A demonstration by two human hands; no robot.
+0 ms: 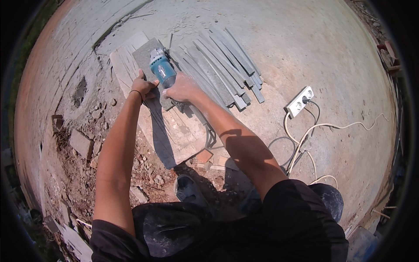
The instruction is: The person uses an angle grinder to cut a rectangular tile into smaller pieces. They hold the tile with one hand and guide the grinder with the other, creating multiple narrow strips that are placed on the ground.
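My right hand (pixel 182 88) is closed around the rear body of a teal angle grinder (pixel 163 72), whose metal head points away from me over a grey stone slab (pixel 144 53). Beside the tool, my left hand (pixel 142 86) rests at the left edge of that slab with thumb and forefinger spread. The thumb tip comes close to the grinder's body; whether they touch I cannot tell. Under the slab lies a wide pale board (pixel 185 142) with scored lines. The grinder's disc and its contact with the stone are hidden.
Several narrow grey stone strips (pixel 218 65) lie side by side right of the grinder. A white power strip (pixel 300 101) with a black plug and looped cables (pixel 301 150) sits farther right. Rubble and a broken block (pixel 81 144) lie left, and my shoe (pixel 188 190) stands near the board.
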